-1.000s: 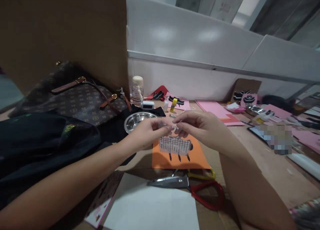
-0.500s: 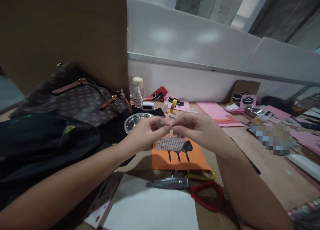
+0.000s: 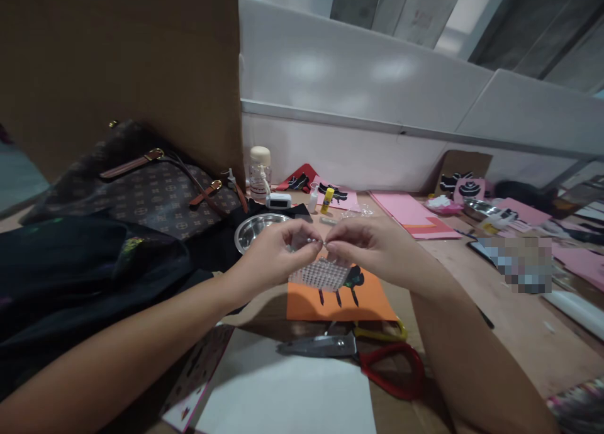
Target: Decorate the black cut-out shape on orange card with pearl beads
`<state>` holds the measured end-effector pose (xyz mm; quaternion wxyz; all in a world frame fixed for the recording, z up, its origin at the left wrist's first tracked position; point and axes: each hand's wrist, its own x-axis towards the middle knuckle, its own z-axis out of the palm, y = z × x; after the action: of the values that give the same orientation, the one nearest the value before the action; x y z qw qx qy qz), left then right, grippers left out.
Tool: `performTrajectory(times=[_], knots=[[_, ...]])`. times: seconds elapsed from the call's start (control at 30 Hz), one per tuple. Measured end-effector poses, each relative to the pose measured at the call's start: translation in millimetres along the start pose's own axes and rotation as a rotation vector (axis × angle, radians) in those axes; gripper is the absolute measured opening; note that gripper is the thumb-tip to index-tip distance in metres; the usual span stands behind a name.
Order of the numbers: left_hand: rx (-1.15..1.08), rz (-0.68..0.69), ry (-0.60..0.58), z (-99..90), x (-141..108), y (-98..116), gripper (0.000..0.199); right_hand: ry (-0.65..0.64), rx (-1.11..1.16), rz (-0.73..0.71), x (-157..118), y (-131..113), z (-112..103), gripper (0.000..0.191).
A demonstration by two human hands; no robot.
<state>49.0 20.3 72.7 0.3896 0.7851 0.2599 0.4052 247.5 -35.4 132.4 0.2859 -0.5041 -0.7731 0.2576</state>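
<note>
Head view: my left hand [image 3: 274,255] is closed on a small studded sheet [image 3: 321,275], which hangs tilted below my fingers, over the orange paper [image 3: 304,307]. My right hand [image 3: 384,251] has thumb and forefinger pinched together, tips meeting the left ones at a tiny bright bit [image 3: 323,243]; can't tell which hand has that bit, or what it is.

Handling, my read: sheet looks very light, thin, clear-backed, bendy. Take it by an edge, flat pinch, off the stud rows; hard squeezing could fold it or pop studs. Backing may be slick, or tacky if adhesive, can't tell. The tiny bit wants fingertips only, easy to drop.

Surface: orange paper lies flat, dark cut-out [image 3: 356,277] on it, partly behind the studded sheet. Scissors [image 3: 325,344] lie just this side, blades to the left, red and yellow handles to the right, blades partly over white paper [image 3: 287,390]. Metal bowl [image 3: 241,236] sits just beyond my left hand. Glue stick [image 3: 327,200] and small white bottle [image 3: 313,198] stand upright further back, pink paper [image 3: 401,207] to their right. Tabletop [image 3: 514,321] looks flat and tan.

Room: patterned bag [image 3: 179,201] and dark cloth [image 3: 94,277] pile up on the left against a brown panel [image 3: 117,50]. Pale wall [image 3: 353,144] runs behind, glossy in its upper part. Light is dim.
</note>
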Motion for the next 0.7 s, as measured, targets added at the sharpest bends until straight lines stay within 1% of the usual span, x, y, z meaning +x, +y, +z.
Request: performTrajectory(times=[0.07, 0.13, 0.37, 0.53, 0.7], knots=[[0.004, 0.003, -0.002, -0.7, 0.8, 1.0, 0.010, -0.038, 0.056, -0.002, -0.6, -0.5, -1.2, 0.012], [0.012, 0.002, -0.003, -1.2, 1.3, 2.5, 0.010, -0.033, 0.059, -0.001, -0.8, -0.9, -1.3, 0.012], [0.062, 0.034, 0.036, 0.1, -1.8, 3.7, 0.009, 0.060, -0.075, -0.031, 0.8, -0.9, 1.3, 0.008], [0.048, 0.019, 0.031, 0.1, -2.6, 3.5, 0.009, 0.083, -0.158, -0.062, 1.6, -1.5, 2.7, 0.009], [0.091, 0.024, 0.063, 0.0, -1.6, 6.7, 0.006, 0.087, -0.214, -0.074, 1.4, -5.1, 5.3, 0.009]])
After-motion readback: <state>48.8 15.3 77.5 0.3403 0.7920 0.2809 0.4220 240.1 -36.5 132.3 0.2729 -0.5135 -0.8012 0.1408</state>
